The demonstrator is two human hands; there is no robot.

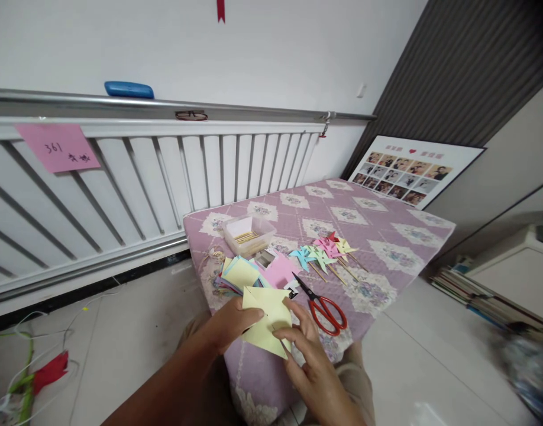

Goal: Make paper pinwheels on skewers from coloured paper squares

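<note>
A square of pale yellow paper [266, 302] is held up over the table's near end, with slits running in from its corners. My left hand [236, 324] grips its left side, thumb on top. The fingers of my right hand [307, 349] close on the lower right part of the paper, by a cut corner. Just right of the paper lie scissors [325, 310] with red handles, blades slightly apart. Behind the paper rests a stack of coloured paper squares [240, 273], beside pink paper [278, 269]. Several finished paper pinwheels [320, 254] on sticks lie farther back.
A clear plastic box [249, 234] with thin wooden sticks stands behind the paper stack. The table wears a purple patterned cloth [293, 216]. A white radiator [236, 160] runs along the wall. A photo board [400, 168] leans at the far end.
</note>
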